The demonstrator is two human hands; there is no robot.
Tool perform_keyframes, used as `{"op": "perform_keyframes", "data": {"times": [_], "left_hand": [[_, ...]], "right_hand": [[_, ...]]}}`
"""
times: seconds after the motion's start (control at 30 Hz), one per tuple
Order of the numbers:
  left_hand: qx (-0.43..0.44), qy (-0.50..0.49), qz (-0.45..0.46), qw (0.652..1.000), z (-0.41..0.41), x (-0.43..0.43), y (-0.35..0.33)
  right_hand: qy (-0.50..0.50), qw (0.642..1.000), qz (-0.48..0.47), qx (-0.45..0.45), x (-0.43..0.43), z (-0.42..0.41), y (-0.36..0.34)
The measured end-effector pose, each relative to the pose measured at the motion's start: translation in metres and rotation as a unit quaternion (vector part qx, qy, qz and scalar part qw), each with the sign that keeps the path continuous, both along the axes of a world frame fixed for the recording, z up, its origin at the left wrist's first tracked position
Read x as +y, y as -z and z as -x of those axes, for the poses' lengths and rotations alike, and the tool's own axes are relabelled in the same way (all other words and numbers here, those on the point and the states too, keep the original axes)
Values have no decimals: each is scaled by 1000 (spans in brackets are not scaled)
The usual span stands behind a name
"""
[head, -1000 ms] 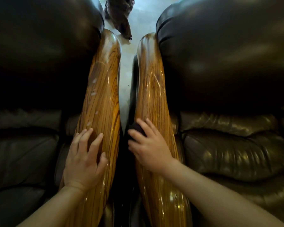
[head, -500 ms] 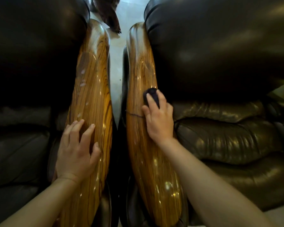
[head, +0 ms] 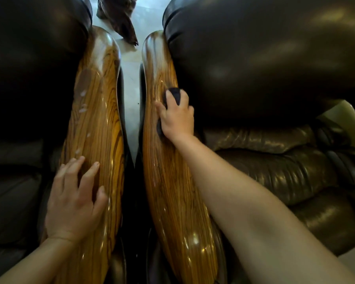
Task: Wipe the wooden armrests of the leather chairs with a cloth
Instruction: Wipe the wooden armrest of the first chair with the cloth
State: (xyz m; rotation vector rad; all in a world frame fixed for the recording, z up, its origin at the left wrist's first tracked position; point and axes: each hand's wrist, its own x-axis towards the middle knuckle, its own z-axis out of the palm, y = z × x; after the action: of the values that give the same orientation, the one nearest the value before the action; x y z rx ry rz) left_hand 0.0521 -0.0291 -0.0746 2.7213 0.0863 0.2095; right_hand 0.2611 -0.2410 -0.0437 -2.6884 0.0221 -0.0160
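Two dark leather chairs (head: 264, 58) flank me, their wooden armrests side by side. My left hand (head: 74, 199) lies flat, fingers spread, on the left armrest (head: 98, 119). My right hand (head: 177, 117) presses a bunched dark cloth (head: 173, 95) against the right armrest (head: 162, 160).

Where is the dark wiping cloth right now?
In the head view, the dark wiping cloth sits under the right hand, pressed on the right glossy wooden armrest beside the dark leather chair back.

The right hand (head: 177, 117) presses a dark cloth (head: 173, 95) flat onto the right wooden armrest (head: 168, 171), the cloth showing past the fingertips and under the palm's inner edge. Across the narrow gap from that grip, the left hand (head: 74, 201) rests open on the left wooden armrest (head: 98, 111).
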Motion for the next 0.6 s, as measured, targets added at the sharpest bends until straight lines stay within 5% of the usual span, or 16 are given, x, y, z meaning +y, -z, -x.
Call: {"op": "perform_keyframes", "data": {"times": [0.13,0.37,0.43,0.6], "left_hand": [[8,-2,0,1000,0,1,0],[13,-1,-6,1000,0,2,1],[7,1,-9,1000,0,2,1],[-23,-1,-15,1000,1,3,6]], "right_hand": [[-106,991,62,-48,10,11,2],[-394,904,123,-112,-66,163,24],[-363,919,105,-109,-69,133,24],[-85,994,24,-57,-17,26,9]]}}
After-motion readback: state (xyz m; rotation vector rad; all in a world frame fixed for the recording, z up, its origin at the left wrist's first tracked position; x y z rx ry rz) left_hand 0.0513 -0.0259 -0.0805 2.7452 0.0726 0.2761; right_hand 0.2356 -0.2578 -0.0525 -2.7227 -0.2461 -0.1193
